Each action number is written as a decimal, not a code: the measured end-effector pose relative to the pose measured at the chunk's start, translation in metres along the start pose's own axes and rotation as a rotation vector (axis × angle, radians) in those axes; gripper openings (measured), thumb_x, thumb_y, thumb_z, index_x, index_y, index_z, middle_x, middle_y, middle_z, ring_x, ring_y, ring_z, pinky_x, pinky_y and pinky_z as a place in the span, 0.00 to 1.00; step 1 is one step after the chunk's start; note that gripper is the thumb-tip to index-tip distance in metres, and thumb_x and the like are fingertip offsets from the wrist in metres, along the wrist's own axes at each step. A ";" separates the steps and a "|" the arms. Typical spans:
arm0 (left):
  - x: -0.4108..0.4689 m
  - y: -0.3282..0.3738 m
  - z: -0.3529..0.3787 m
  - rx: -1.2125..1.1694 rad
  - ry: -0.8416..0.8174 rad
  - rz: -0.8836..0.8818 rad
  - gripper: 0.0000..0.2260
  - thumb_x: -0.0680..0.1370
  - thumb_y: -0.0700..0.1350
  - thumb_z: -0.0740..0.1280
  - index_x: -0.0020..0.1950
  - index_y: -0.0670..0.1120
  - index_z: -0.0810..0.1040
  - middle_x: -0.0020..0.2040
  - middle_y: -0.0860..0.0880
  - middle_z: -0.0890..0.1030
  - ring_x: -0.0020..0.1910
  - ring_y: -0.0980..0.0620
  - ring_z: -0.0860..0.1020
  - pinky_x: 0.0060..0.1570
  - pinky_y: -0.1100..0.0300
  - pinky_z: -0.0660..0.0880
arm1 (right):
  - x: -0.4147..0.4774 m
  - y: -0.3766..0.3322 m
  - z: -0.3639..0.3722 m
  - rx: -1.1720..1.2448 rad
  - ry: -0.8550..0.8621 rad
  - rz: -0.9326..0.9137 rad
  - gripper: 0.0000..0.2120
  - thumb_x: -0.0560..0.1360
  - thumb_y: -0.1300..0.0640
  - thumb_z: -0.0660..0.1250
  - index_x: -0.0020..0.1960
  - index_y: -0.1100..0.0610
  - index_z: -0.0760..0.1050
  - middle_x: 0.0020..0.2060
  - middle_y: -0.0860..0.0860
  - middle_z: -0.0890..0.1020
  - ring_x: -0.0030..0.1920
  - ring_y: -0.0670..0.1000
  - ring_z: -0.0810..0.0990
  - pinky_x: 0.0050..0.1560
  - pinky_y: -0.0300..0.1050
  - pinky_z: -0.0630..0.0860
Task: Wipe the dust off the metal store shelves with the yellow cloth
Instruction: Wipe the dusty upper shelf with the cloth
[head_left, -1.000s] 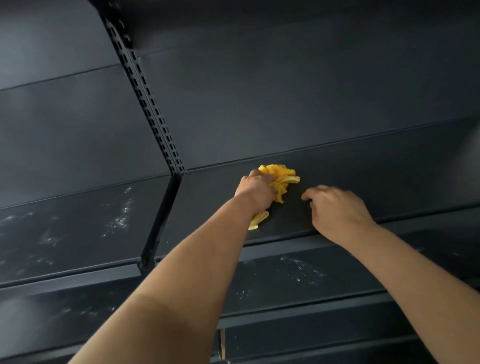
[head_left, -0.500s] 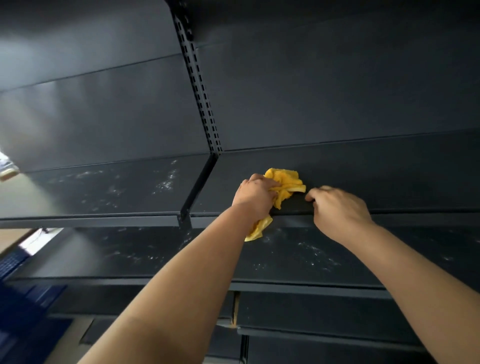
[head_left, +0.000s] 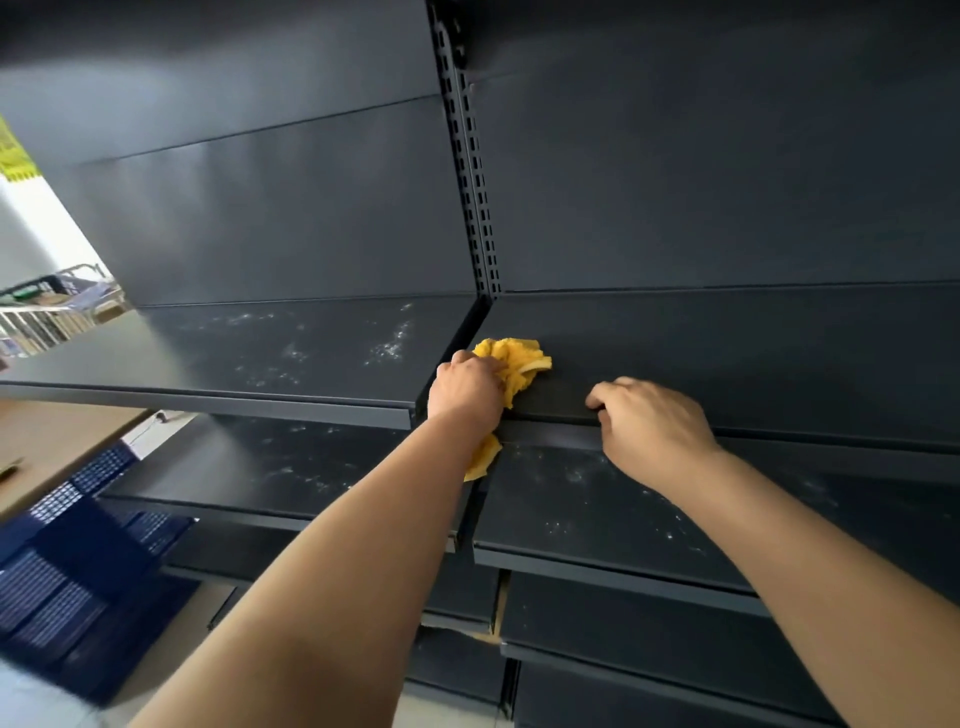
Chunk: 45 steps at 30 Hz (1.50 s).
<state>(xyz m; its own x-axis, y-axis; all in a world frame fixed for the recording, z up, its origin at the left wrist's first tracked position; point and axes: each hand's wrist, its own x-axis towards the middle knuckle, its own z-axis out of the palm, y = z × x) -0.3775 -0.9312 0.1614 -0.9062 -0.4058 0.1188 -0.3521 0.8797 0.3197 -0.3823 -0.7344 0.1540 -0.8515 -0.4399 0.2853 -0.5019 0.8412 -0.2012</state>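
Note:
My left hand (head_left: 467, 387) grips the crumpled yellow cloth (head_left: 519, 358) and presses it on the dark metal shelf (head_left: 727, 364), at its left end beside the slotted upright (head_left: 470, 171). One end of the cloth hangs below the shelf's front edge. My right hand (head_left: 649, 426) rests on that front edge to the right, fingers curled over the lip, holding nothing else. The neighbouring shelf on the left (head_left: 285, 353) carries white dust specks. The lower shelf (head_left: 597, 499) is dusty too.
Further dark shelves (head_left: 649, 623) step out below. Blue plastic crates (head_left: 78, 582) stand on the floor at the lower left. A metal trolley with goods (head_left: 52, 306) is far off at the left, beside a white wall.
My left hand has slid the cloth leftward along the shelf to its end by the upright. The view has swung left, bringing the crates and the trolley into sight.

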 end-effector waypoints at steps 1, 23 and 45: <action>0.003 -0.001 0.001 -0.002 -0.002 -0.002 0.22 0.78 0.37 0.57 0.69 0.55 0.71 0.63 0.46 0.69 0.62 0.43 0.69 0.57 0.49 0.74 | 0.004 -0.003 0.002 0.003 -0.005 0.000 0.18 0.77 0.62 0.60 0.63 0.48 0.72 0.57 0.47 0.77 0.55 0.52 0.77 0.44 0.44 0.69; 0.129 -0.009 0.010 0.266 0.018 0.279 0.20 0.76 0.38 0.59 0.67 0.52 0.72 0.61 0.47 0.75 0.63 0.44 0.66 0.57 0.52 0.66 | 0.068 -0.041 0.030 -0.063 0.087 0.205 0.15 0.78 0.58 0.58 0.60 0.46 0.75 0.55 0.46 0.78 0.54 0.50 0.77 0.45 0.44 0.72; 0.062 -0.034 -0.013 -0.164 -0.103 0.444 0.12 0.80 0.42 0.57 0.57 0.49 0.78 0.47 0.46 0.79 0.47 0.45 0.76 0.43 0.56 0.73 | 0.030 -0.088 0.029 0.019 0.083 0.286 0.15 0.79 0.56 0.58 0.62 0.45 0.74 0.59 0.47 0.78 0.57 0.52 0.76 0.42 0.44 0.68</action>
<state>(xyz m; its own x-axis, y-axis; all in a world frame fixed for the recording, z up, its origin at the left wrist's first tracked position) -0.4185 -0.9900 0.1705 -0.9819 0.0336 0.1862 0.1078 0.9081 0.4046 -0.3681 -0.8308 0.1533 -0.9440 -0.1574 0.2901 -0.2463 0.9210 -0.3017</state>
